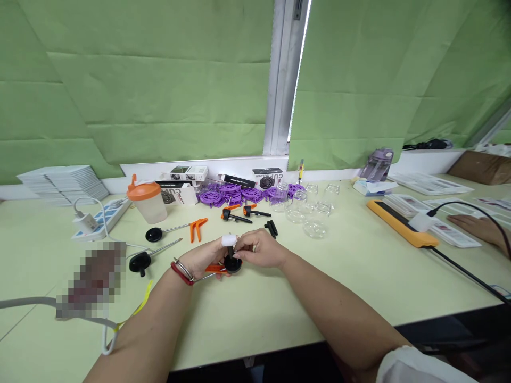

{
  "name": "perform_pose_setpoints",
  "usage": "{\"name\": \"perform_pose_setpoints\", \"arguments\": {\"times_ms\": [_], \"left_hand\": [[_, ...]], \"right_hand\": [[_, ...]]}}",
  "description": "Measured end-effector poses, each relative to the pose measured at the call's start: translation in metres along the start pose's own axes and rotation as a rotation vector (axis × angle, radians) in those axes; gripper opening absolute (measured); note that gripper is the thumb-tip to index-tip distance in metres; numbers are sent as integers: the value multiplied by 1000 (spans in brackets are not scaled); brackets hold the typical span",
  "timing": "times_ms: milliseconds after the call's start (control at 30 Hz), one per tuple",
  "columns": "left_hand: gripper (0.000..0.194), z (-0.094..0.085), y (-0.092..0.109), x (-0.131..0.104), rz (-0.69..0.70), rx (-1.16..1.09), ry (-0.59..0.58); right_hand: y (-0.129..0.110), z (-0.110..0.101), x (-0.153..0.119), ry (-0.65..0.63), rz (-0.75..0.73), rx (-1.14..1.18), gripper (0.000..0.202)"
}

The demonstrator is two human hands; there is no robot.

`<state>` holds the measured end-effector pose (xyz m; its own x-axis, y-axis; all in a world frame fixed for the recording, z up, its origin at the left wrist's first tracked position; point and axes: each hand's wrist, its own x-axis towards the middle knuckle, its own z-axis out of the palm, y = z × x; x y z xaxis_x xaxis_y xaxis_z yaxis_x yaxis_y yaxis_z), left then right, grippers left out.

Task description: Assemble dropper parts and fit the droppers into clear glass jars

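Near the middle of the table, my left hand (pixel 206 259) is closed around a black round part (pixel 232 264) with a metal rod and an orange piece (pixel 216 268). White wrapping covers one of its fingertips. My right hand (pixel 259 248) meets it from the right, its fingers pinched at the top of the black part; anything small between them is hidden. Two black knobs on metal rods (pixel 154 234) lie to the left, beside an orange clip (pixel 197 230). Beyond my hands are black and orange assemblies (pixel 235 216) and small black pieces (pixel 271 229).
Purple parts (pixel 229 194) and boxes (pixel 181 194) line the back. Clear cups (pixel 315 229) stand right of them. An orange-lidded container (pixel 147 202) and power strip (pixel 107 218) are left. An orange power strip (pixel 399 223) and another person's hand (pixel 475 227) are right.
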<state>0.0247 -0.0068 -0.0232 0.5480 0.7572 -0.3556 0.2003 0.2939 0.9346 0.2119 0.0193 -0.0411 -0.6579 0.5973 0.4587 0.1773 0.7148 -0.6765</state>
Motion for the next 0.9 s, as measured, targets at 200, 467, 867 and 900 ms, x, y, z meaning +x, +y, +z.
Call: {"name": "perform_pose_setpoints", "arguments": {"times_ms": [200,467,867,900], "left_hand": [[56,-1,0,0,-6,9,9],[54,1,1,-1,-6,-2,5],[56,-2,-2,0,-21,12,20],[56,-2,-2,0,-20,13,20]], "right_hand": [[1,2,0,8,59,63,13],[0,1,0,-19,114,105,11],[4,4,0,-31,188,195,17],[4,5,0,-35,191,202,17]]}}
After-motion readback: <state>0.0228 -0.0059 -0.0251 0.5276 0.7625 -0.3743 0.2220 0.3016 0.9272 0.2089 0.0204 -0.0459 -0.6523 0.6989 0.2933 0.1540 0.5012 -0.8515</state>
